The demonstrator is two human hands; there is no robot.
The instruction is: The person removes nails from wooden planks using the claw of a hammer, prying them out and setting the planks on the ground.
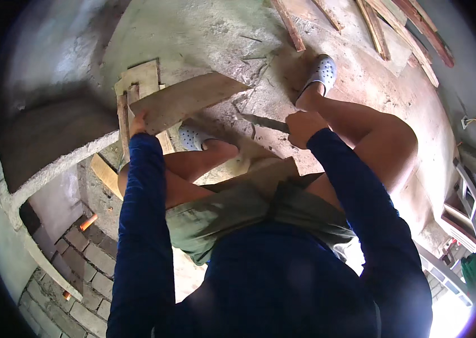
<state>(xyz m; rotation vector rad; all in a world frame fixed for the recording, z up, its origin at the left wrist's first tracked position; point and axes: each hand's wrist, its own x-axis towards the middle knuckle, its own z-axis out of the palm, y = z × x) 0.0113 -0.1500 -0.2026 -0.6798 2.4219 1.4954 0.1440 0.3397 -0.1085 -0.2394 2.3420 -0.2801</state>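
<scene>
My left hand (138,123) grips the near left end of a flat wooden board (191,99), with the thumb on its upper face. The board is tilted and reaches away to the right, above my left foot. In my right hand (307,129) is a narrow hand tool (265,121), its far end pointing left towards the board. That end is blurred, so its exact kind cannot be told. Tool and board appear apart. Behind my left hand lie several wood pieces (141,78), partly hidden by the board.
A rough concrete ledge (64,158) stands close on my left. Loose wooden planks (373,29) lie at the far right of the concrete floor (204,38). Wires stick out of a wall box (470,122) on the right. An orange pipe stub (89,222) rises near grey bricks (98,257).
</scene>
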